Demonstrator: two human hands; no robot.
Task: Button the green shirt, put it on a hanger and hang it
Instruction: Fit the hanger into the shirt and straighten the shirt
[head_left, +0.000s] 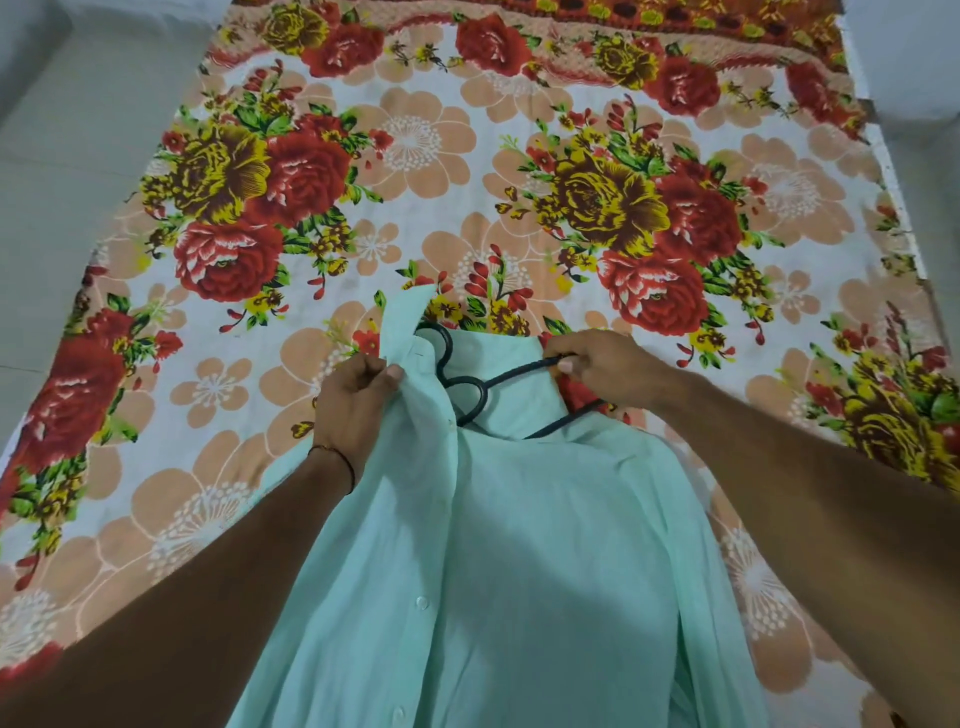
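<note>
A pale green cotton shirt (519, 545) lies near, the floral bedsheet (415, 156) spreading far beyond it. The left hand (358, 405) pinches its placket. The right hand (608, 369) pinches the thin black hanger (445, 347).

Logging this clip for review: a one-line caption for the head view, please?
Left hand pinches the green shirt near its collar; right hand holds the black hanger there, over a floral bedsheet.

The green shirt (519, 545) lies on the floral bedsheet (415, 156).
</note>
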